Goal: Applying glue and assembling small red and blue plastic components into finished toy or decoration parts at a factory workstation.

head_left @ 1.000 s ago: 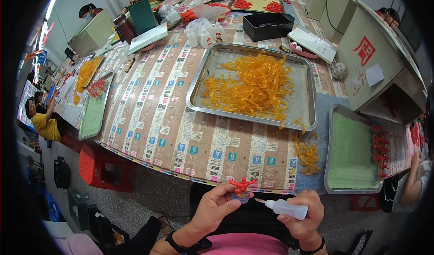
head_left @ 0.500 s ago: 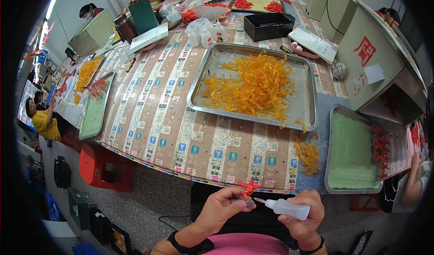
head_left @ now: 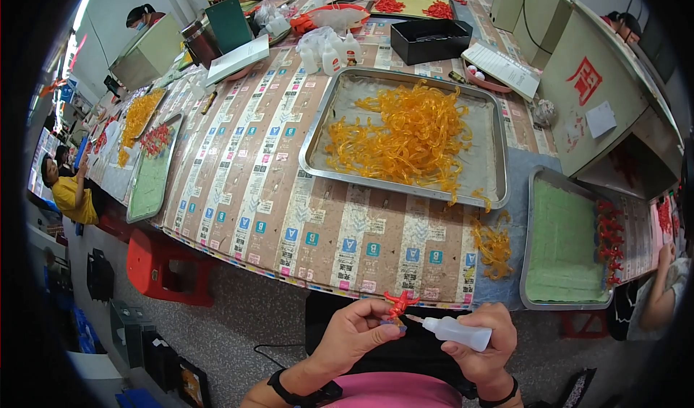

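Observation:
My left hand (head_left: 357,338) pinches a small red figurine (head_left: 399,304) between thumb and fingers, just off the table's near edge. Its lower end shows some orange and a blue base, partly covered by my fingertips. In my right hand (head_left: 486,350) lies a translucent white squeeze bottle (head_left: 457,333), tilted so that its thin nozzle points left at the figurine's lower part. Whether the nozzle tip touches the figurine I cannot tell. Ahead of my hands, a small heap of glossy orange-yellow curled plastic pieces (head_left: 493,249) rests on the table.
A metal tray (head_left: 311,163) holds a large pile of the same orange-yellow pieces (head_left: 416,129). At right, a green-lined tray (head_left: 564,249) bears red figurines (head_left: 609,241) along one side. Farther back are white bottles (head_left: 332,55) and a black box (head_left: 430,43). Other people sit around the table.
The bottle in my right hand has shifted slightly left. The figurine in my left hand has turned a little, its arms now angled differently. Both grips stay the same.

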Tool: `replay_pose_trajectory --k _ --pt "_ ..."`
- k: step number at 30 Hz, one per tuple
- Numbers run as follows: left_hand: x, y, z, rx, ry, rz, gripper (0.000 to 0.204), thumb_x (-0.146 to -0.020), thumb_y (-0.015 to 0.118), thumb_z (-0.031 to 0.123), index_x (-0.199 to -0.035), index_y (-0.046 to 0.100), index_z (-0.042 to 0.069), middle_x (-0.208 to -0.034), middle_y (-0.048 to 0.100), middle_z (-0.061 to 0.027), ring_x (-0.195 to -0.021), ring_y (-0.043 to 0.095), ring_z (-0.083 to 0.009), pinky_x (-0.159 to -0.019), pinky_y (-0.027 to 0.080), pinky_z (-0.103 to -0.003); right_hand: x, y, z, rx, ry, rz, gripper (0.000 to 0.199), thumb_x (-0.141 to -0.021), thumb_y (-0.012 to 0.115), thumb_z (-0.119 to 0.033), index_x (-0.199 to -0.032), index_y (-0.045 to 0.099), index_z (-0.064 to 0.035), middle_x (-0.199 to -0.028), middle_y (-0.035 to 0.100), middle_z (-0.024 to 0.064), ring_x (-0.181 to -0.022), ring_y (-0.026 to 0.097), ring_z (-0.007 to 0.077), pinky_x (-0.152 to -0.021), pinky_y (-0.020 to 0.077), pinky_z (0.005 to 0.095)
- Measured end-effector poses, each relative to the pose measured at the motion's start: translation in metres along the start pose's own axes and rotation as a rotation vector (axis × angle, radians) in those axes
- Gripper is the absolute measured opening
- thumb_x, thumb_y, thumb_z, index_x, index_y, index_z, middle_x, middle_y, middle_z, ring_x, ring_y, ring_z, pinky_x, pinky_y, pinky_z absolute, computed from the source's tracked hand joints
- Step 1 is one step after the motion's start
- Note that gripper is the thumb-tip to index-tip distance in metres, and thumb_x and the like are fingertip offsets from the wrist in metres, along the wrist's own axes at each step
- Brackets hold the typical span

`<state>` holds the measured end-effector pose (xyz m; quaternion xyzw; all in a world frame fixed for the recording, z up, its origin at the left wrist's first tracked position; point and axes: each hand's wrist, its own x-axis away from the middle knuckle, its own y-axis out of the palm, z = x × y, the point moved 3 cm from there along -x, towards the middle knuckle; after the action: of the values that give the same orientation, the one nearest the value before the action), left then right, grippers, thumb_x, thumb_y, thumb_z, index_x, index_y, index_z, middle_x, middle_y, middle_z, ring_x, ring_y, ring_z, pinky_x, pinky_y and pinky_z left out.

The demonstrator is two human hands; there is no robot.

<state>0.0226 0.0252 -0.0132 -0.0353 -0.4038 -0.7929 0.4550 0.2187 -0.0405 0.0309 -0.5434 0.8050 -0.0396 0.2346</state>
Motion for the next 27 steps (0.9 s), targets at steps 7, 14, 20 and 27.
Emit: replay_pose_trajectory --k 7,14,20,27 --pt "-0.001 0.000 0.002 -0.151 0.105 0.075 0.029 -0.080 0.071 -0.001 -0.105 0.056 -0.003 -0.097 0.062 -0.0085 -0.085 0.064 -0.0151 -0.080 0.054 -0.027 -0.001 -0.002 -0.004 0.106 -0.120 -0.045 0.042 -0.068 0.084 -0.032 -0.090 0.060 -0.0053 -0.076 0.056 0.0047 -0.064 0.050 0.0152 -0.059 0.0383 0.0290" --pt "0.003 0.009 0.028 -0.963 0.360 0.168 0.030 -0.071 0.079 0.011 -0.093 0.061 0.001 -0.084 0.055 -0.0037 -0.069 0.059 -0.0116 -0.061 0.050 -0.024 0.005 -0.003 0.000 -0.006 -0.049 0.016 0.044 -0.070 0.083 -0.034 -0.092 0.059 -0.0042 -0.081 0.053 0.0051 -0.063 0.049 0.0129 -0.057 0.0375 0.0273" --pt "0.007 0.021 0.040 -1.332 0.566 0.193 0.033 -0.067 0.079 0.013 -0.091 0.060 0.001 -0.083 0.053 -0.0100 -0.067 0.057 -0.0234 -0.058 0.048 -0.032 0.004 0.001 -0.004 0.051 -0.101 -0.005 0.045 -0.071 0.082 -0.034 -0.094 0.058 -0.0046 -0.082 0.054 0.0053 -0.064 0.050 0.0142 -0.059 0.0378 0.0283" --pt "0.014 0.026 0.045 -1.451 0.616 0.188 0.035 -0.063 0.078 0.010 -0.091 0.059 0.000 -0.084 0.054 -0.0130 -0.073 0.057 -0.0304 -0.064 0.048 -0.037 0.001 0.003 -0.009 0.123 -0.153 -0.029 0.044 -0.070 0.082 -0.034 -0.093 0.058 -0.0054 -0.078 0.056 0.0051 -0.064 0.051 0.0159 -0.059 0.0383 0.0295"
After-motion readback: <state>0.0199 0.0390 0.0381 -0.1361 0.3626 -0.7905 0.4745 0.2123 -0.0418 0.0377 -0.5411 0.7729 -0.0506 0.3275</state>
